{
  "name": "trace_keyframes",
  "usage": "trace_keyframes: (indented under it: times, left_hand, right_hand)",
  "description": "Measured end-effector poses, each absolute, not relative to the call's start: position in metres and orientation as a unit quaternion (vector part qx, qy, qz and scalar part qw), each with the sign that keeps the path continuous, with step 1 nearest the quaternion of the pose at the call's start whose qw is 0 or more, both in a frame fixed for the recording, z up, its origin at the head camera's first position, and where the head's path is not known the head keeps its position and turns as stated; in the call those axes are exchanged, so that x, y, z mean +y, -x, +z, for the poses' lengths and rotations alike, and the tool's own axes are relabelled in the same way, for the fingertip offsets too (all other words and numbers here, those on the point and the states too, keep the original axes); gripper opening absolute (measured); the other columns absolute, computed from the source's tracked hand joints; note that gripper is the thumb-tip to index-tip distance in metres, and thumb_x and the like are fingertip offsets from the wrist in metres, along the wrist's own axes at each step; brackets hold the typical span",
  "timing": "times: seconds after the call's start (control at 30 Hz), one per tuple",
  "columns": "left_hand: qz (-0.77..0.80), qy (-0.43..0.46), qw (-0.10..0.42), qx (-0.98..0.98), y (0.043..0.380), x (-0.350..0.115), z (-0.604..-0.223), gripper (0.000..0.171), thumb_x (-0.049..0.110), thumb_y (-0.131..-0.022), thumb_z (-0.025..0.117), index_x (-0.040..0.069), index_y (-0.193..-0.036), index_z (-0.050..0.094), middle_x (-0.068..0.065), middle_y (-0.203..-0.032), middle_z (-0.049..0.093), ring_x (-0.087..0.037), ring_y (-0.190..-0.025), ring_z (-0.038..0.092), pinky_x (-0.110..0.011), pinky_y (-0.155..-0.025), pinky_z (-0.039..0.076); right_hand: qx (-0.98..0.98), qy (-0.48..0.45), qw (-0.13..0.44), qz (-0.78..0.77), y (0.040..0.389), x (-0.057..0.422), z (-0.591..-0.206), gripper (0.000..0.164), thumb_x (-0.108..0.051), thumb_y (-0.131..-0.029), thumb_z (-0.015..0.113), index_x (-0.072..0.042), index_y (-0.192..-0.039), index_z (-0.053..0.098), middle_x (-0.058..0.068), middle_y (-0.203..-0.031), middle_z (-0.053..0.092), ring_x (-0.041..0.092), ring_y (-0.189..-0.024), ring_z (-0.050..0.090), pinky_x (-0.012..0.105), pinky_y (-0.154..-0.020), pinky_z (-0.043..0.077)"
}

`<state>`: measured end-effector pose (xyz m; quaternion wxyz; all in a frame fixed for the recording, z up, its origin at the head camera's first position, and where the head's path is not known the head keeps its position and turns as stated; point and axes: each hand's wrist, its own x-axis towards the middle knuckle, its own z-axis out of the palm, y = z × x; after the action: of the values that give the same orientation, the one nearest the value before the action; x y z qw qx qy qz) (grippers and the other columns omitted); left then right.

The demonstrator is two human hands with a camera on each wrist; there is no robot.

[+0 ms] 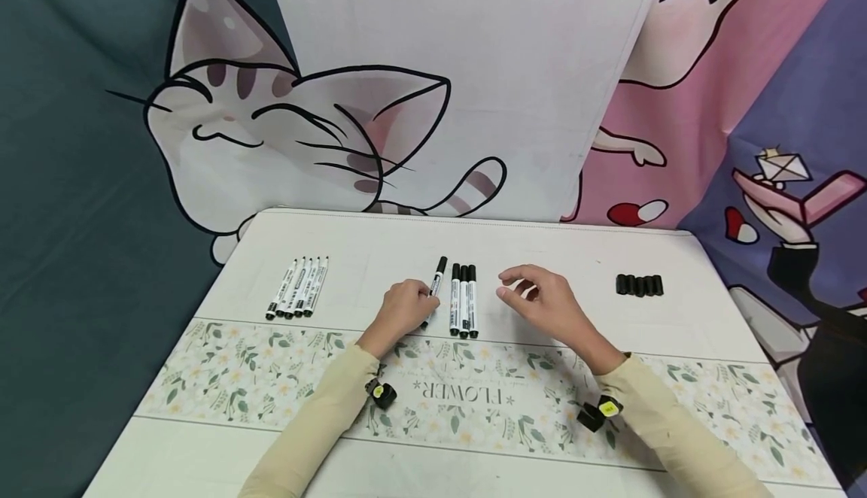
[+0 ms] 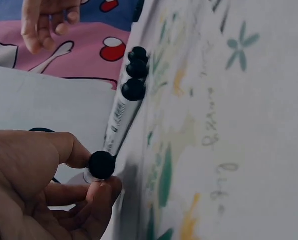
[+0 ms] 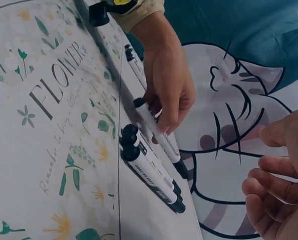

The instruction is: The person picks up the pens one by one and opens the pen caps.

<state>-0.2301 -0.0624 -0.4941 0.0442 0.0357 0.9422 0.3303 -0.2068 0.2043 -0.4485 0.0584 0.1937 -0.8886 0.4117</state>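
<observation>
My left hand (image 1: 404, 308) pinches a white whiteboard marker (image 1: 439, 275) with a black cap, between thumb and fingers. The marker tilts with its capped end pointing away from me; in the left wrist view its round black end (image 2: 102, 165) shows between thumb and fingertips. Just to its right, three capped markers (image 1: 463, 299) lie side by side on the table. To the right of those hovers my right hand (image 1: 550, 304), its fingers loosely bent with nothing between them. The right wrist view shows that same hand (image 3: 281, 180) at the right edge, apart from the markers.
Several uncapped markers (image 1: 298, 287) lie in a row at the left of the table, tips facing away. On the right, several black caps (image 1: 640, 285) stand together in a row. A flowered band (image 1: 454, 389) crosses the white table. Cartoon-printed cloth (image 1: 406, 137) hangs behind the far edge.
</observation>
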Motion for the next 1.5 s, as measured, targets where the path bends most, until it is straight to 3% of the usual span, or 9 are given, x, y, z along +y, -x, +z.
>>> trace_keyframes:
  times: [0.1, 0.27, 0.37, 0.83, 1.2, 1.5]
  left_hand:
    - [0.341, -0.063, 0.04, 0.937, 0.227, -0.067, -0.49, 0.015, 0.017, -0.089, 0.064, 0.006, -0.083, 0.072, 0.001, -0.066, 0.057, -0.015, -0.062, 0.05, -0.031, -0.062, 0.041]
    - [0.358, -0.086, 0.018, 0.929, 0.217, -0.073, -0.483, 0.021, 0.021, -0.092, 0.067, 0.013, -0.109, 0.076, 0.005, -0.093, 0.069, -0.01, -0.076, 0.06, -0.032, -0.072, 0.049]
    - [0.374, -0.094, 0.004, 0.923, 0.209, -0.078, -0.478, 0.025, 0.023, -0.093, 0.067, 0.015, -0.115, 0.075, 0.004, -0.1, 0.073, -0.008, -0.078, 0.064, -0.034, -0.073, 0.052]
    - [0.383, -0.198, -0.088, 0.898, 0.186, -0.096, -0.461, 0.027, 0.017, -0.094, 0.067, 0.012, -0.119, 0.074, 0.003, -0.095, 0.07, -0.018, -0.081, 0.06, -0.03, -0.066, 0.043]
    - [0.373, -0.282, -0.157, 0.87, 0.175, -0.1, -0.457, 0.026, 0.015, -0.092, 0.072, 0.012, -0.118, 0.075, 0.0, -0.1, 0.074, -0.017, -0.086, 0.065, -0.028, -0.064, 0.048]
    - [0.352, -0.289, -0.143, 0.879, 0.163, -0.092, -0.456, 0.026, 0.018, -0.092, 0.073, 0.017, -0.117, 0.074, 0.004, -0.104, 0.073, -0.012, -0.088, 0.063, -0.029, -0.075, 0.053]
  right_hand:
    - [-0.89, -0.196, 0.048, 0.409, 0.207, 0.203, -0.445, 0.021, -0.027, -0.095, 0.075, -0.016, -0.114, 0.074, -0.002, -0.107, 0.073, 0.011, -0.085, 0.065, 0.031, -0.073, 0.055]
    - [-0.893, -0.198, 0.032, 0.403, 0.206, 0.202, -0.438, 0.023, -0.029, -0.096, 0.075, -0.016, -0.114, 0.074, -0.004, -0.107, 0.073, 0.01, -0.085, 0.066, 0.03, -0.073, 0.055]
    - [-0.893, -0.201, 0.031, 0.4, 0.204, 0.202, -0.434, 0.024, -0.03, -0.096, 0.074, -0.016, -0.115, 0.074, -0.004, -0.107, 0.073, 0.01, -0.085, 0.066, 0.031, -0.073, 0.055]
    - [-0.883, -0.22, 0.032, 0.414, 0.189, 0.201, -0.418, 0.027, -0.029, -0.096, 0.074, -0.015, -0.119, 0.073, -0.002, -0.112, 0.073, 0.01, -0.088, 0.065, 0.035, -0.074, 0.056]
    - [-0.866, -0.241, 0.058, 0.435, 0.178, 0.187, -0.412, 0.035, -0.024, -0.095, 0.075, -0.017, -0.129, 0.067, -0.005, -0.109, 0.072, 0.006, -0.085, 0.065, 0.031, -0.074, 0.055]
    - [-0.865, -0.269, 0.064, 0.418, 0.172, 0.175, -0.407, 0.041, -0.026, -0.095, 0.075, -0.014, -0.134, 0.066, -0.004, -0.109, 0.073, 0.006, -0.087, 0.066, 0.032, -0.073, 0.055]
